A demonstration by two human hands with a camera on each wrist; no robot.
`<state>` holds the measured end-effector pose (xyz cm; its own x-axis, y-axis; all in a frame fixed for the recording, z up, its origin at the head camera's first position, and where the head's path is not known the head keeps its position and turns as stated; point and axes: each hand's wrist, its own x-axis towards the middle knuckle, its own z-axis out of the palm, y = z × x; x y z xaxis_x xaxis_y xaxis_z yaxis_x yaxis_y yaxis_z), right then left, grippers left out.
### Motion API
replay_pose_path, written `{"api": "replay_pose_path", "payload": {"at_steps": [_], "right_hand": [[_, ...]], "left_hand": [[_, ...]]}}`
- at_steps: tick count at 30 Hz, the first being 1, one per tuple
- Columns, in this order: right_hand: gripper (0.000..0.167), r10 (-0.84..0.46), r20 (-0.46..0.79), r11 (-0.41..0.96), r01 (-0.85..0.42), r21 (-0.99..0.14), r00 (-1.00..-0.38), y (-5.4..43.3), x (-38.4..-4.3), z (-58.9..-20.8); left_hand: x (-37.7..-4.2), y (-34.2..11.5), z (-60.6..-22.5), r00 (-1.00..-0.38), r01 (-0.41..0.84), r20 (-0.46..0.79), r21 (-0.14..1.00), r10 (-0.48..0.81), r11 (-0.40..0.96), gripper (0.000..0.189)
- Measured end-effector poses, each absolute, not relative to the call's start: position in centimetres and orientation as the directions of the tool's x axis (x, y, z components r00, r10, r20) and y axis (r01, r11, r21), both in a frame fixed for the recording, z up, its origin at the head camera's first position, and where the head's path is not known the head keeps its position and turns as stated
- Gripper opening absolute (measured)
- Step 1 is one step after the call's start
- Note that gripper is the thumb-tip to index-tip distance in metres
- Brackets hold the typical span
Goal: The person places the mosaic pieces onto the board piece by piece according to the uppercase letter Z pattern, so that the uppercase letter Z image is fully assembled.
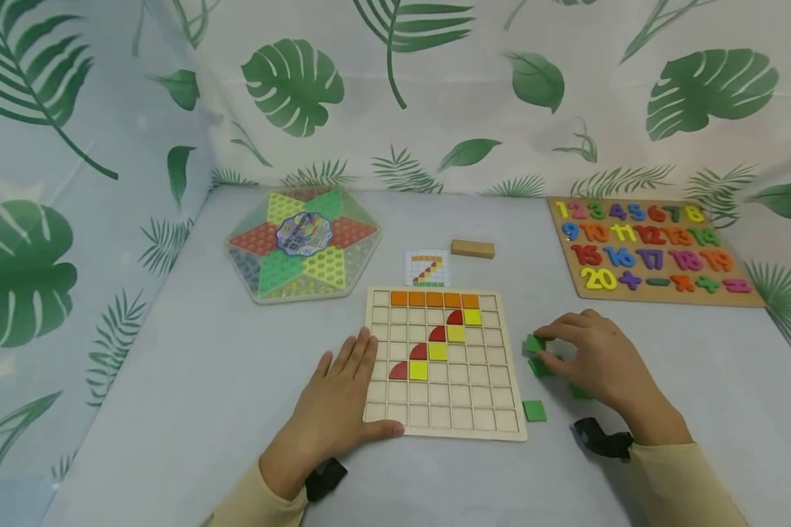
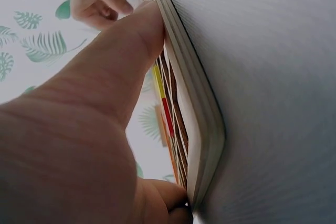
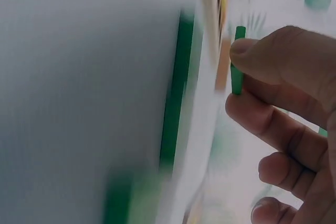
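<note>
A wooden grid board [image 1: 448, 417] lies on the table. It has a row of orange squares [image 1: 434, 299] near its top and a diagonal of red quarter-circles [image 1: 418, 352] beside yellow squares [image 1: 438, 352]. My left hand [image 1: 336, 402] rests at the board's lower left corner, fingers extended along the left edge and thumb at the front edge. To the right of the board, my right hand [image 1: 596, 359] pinches a green square tile [image 3: 238, 72] between thumb and fingers, lifted off the table in the right wrist view. Other green tiles [image 1: 535, 410] lie beneath and near that hand.
Behind the board lie a pattern card [image 1: 427, 268] and a wooden block [image 1: 472, 249]. A hexagonal star-pattern game board [image 1: 303, 245] is at the back left, a number puzzle board [image 1: 659, 252] at the back right. A leaf-print cloth [image 1: 435, 88] hangs behind the table.
</note>
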<state>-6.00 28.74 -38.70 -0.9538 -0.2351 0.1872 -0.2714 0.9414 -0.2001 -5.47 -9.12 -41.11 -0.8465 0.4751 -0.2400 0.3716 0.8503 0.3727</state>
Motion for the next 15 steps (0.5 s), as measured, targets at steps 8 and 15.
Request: {"api": "replay_pose_path", "payload": {"at_steps": [8,15], "right_hand": [[0.030,-0.346,0.261,0.892,-0.402,-0.207,-0.901,23.1,-5.8,-39.0],[0.031,-0.435,0.304,0.838,-0.505,-0.206,-0.847,19.3,-5.5,-39.8]], "left_hand": [[-5.9,-9.1,-41.1,-0.845,0.384,-0.236,0.357,0.480,0.852,0.125],[-5.6,-9.2,-41.3,-0.847,0.373,-0.245,0.360,0.472,0.855,0.125]]}}
